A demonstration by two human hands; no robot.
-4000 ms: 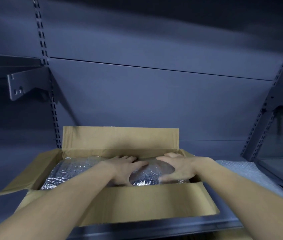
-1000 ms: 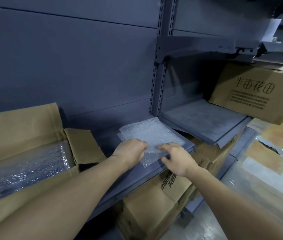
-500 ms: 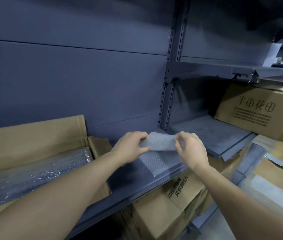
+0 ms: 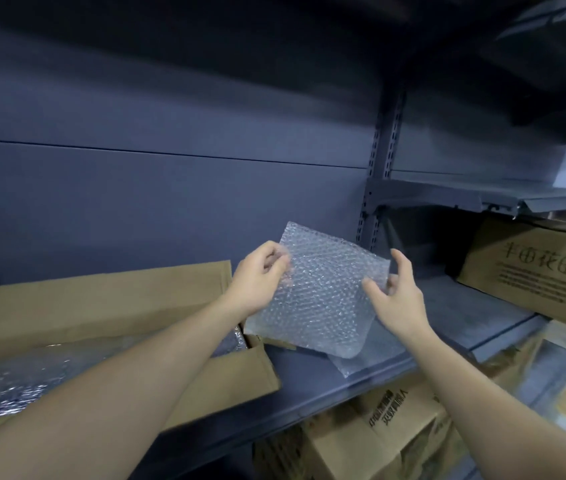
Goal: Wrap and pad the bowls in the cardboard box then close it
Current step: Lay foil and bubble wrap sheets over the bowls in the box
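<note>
Cardboard box (image 4: 240,386) sits at the lower left of the frame on the grey shelf (image 4: 309,389), flaps open and a layer of shiny wrap (image 4: 15,386) lying over its contents. I can't see the bowls themselves, so I take them to be under that layer.

And here's the change: a second ago the bubble wrap sheet (image 4: 323,299) lay flat on the shelf under both hands. Half a second ago I had it peeled up, bunched low between them. Now it's up in the air, spread out flat in the middle of the frame, clear of the shelf. One more sheet (image 4: 361,363) is left lying on the shelf just beneath it, so I've separated a single piece from the pile.

My left hand (image 4: 257,282) pinches the sheet's upper left edge between thumb and curled fingers. My right hand (image 4: 396,299) holds the right edge more loosely, with the thumb on the face, fingers behind and the index finger standing free.

For the task, I judge I've gone from pressing the contents down in the box to fetching fresh padding. This piece should travel left and go in on top or down a gap. The box is not yet closed. The sheet is light and floppy, so the loose right-hand grip could let that edge droop on the way across.
</note>
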